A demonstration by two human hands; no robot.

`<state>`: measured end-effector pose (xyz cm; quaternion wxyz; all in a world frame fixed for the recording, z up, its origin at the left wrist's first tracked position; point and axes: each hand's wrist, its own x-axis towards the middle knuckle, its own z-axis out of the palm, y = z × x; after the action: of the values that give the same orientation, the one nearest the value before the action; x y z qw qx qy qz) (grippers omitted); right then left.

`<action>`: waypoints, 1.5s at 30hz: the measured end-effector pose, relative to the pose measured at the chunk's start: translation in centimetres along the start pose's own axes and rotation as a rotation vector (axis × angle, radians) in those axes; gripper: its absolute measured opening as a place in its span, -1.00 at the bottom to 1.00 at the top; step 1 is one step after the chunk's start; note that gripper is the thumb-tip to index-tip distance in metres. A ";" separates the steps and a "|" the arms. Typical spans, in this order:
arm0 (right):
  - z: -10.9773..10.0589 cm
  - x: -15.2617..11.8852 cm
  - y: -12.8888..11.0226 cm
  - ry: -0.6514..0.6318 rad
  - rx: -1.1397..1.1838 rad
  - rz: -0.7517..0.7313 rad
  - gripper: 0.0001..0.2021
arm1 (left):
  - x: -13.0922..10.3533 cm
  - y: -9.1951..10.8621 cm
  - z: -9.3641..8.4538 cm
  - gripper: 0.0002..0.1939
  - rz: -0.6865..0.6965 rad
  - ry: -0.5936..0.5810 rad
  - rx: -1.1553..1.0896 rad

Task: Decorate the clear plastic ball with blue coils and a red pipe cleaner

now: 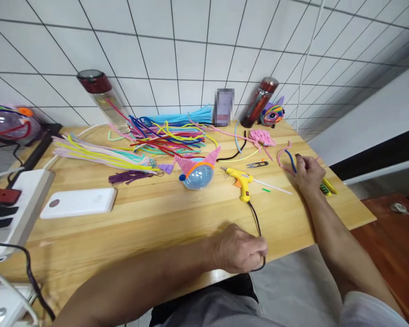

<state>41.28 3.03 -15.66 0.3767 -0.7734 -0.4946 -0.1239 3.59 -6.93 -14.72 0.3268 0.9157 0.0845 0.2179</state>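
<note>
My left hand (pixel 240 249) is closed in a fist at the table's front edge. The black cord (pixel 256 218) of a yellow glue gun (pixel 242 182) passes by its fingers; whether they grip anything is hidden. Over at the right, my right hand (pixel 309 175) is pinched, with a small dark tip at its fingers that I cannot make out. Beside it lie a blue pipe cleaner (pixel 291 161) and a pink pipe cleaner (pixel 280 156). A clear plastic ball (pixel 199 177) with pink pipe-cleaner ears (pixel 188 166) rests mid-table, left of the glue gun.
Thread snips (pixel 258 164) and a white glue stick (pixel 274 186) lie near the gun. Pipe cleaners (pixel 170 136) are heaped behind. Two bottles (pixel 114 111), (pixel 259 102) and a phone (pixel 224 106) stand by the tiled wall. A white power bank (pixel 78 203) and power strip (pixel 23 204) are left.
</note>
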 end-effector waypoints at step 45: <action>-6.8 10.3 -7.2 -0.211 0.333 0.132 -0.85 | 0.6 -0.2 -0.7 -0.73 -0.361 -0.100 -0.279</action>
<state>41.25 6.78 -1.92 0.4525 -0.7399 -0.4934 0.0662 3.86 -6.19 -14.17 0.4877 0.8414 0.1996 0.1200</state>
